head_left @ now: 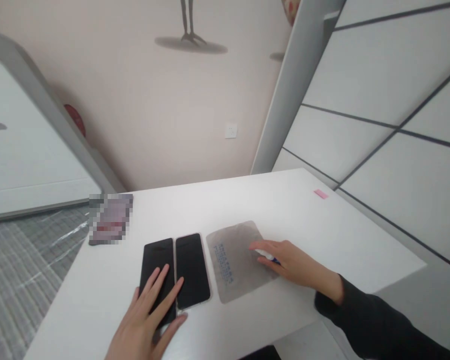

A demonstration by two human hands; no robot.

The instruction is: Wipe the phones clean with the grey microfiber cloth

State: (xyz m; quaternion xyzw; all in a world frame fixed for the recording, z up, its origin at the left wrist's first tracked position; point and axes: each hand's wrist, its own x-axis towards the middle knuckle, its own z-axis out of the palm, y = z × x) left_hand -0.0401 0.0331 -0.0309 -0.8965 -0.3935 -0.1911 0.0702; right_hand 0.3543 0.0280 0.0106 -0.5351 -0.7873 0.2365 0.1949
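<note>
Two black smartphones lie side by side on the white table, the left phone and the right phone. My left hand rests with fingers spread across the left phone, one fingertip reaching the right phone's edge. To the right of the phones a grey cloth with blue printing is spread flat. Over the cloth's right side, my right hand is closed on a small white-and-blue object, held between thumb and fingers. Most of that object is hidden by the hand, so its exact kind is unclear.
A pixelated flat item lies at the table's left edge. Toward the far right corner is a small pink slip. Part of a dark object shows at the bottom edge. A panelled white cabinet stands along the right.
</note>
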